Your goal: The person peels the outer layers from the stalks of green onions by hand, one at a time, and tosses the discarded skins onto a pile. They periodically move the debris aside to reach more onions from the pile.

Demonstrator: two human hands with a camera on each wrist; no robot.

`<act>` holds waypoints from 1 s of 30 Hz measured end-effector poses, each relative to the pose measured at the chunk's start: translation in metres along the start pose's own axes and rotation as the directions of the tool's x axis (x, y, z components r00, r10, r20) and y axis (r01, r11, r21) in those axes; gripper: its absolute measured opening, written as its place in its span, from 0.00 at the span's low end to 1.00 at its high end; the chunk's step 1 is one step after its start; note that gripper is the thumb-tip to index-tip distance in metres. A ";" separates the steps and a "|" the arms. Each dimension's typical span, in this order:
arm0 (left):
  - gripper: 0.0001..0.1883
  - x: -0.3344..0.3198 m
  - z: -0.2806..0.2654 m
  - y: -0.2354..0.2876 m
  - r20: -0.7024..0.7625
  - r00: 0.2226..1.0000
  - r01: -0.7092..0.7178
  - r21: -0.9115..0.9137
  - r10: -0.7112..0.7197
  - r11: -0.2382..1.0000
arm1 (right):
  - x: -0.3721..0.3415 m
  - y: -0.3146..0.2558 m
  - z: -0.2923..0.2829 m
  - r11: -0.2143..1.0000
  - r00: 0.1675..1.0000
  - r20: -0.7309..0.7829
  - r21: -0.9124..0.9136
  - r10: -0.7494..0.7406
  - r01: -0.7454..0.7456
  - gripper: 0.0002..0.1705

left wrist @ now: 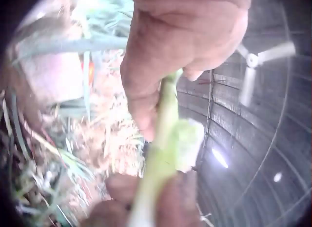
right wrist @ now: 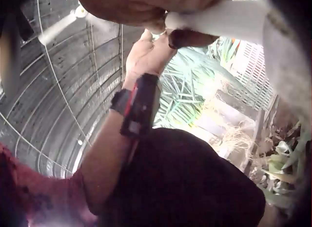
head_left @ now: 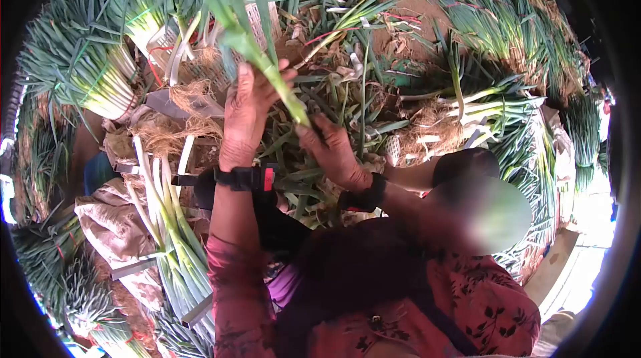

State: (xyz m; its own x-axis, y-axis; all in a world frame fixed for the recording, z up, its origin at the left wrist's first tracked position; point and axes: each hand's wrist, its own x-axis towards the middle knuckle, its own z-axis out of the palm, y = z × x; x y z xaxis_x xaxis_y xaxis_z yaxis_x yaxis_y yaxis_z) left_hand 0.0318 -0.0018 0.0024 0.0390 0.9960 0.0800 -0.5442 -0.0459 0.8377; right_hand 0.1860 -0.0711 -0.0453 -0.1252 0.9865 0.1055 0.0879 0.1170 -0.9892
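Observation:
A single green onion (head_left: 267,67) slants down between my hands, leaves up and pale stem end low. My left hand (head_left: 250,107) grips it partway along the stalk, fingers bent round it in the left wrist view. My right hand (head_left: 334,154) pinches the white stem (right wrist: 214,21) near the lower end, thumb and fingers on either side of it. A whitish stub of outer layer (left wrist: 191,144) stands off the side of the stalk in the left wrist view. The leaf tips are blurred.
Tied bundles of green onions (head_left: 110,84) lie at the left, with more bundles (head_left: 494,31) at the upper right. Loose stalks (head_left: 167,218) rest beside a pale sack (head_left: 117,224) at my left. Behind the leaves stands a white plastic basket (head_left: 257,27). Stripped leaves litter the ground ahead.

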 end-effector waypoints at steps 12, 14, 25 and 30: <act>0.16 0.007 -0.010 -0.012 0.108 0.990 0.115 -0.193 -0.096 0.974 | 0.044 -0.025 -0.027 0.751 0.804 0.114 -0.301 -0.584 0.588 0.08; 0.15 0.006 -0.010 -0.011 0.090 0.991 0.115 -0.236 -0.096 0.965 | 0.035 -0.033 -0.033 0.725 0.737 0.172 -0.139 -0.654 0.675 0.09; 0.16 0.019 -0.047 0.026 -0.221 0.975 -0.049 -0.312 -0.022 0.949 | -0.044 -0.020 -0.035 0.807 0.679 0.542 0.000 -0.496 0.590 0.12; 0.14 0.020 -0.084 0.048 -0.253 0.918 -0.350 -0.152 0.306 0.924 | -0.101 0.056 -0.066 0.884 0.683 0.729 -0.294 -0.037 0.362 0.12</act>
State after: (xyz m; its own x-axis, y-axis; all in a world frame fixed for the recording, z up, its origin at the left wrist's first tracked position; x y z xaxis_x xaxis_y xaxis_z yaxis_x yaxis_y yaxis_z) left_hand -0.0645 0.0220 -0.0012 -0.3428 0.9193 0.1932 -0.6442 -0.3798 0.6639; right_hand 0.2691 -0.1566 -0.1043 -0.8094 0.5861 0.0350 0.3232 0.4945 -0.8069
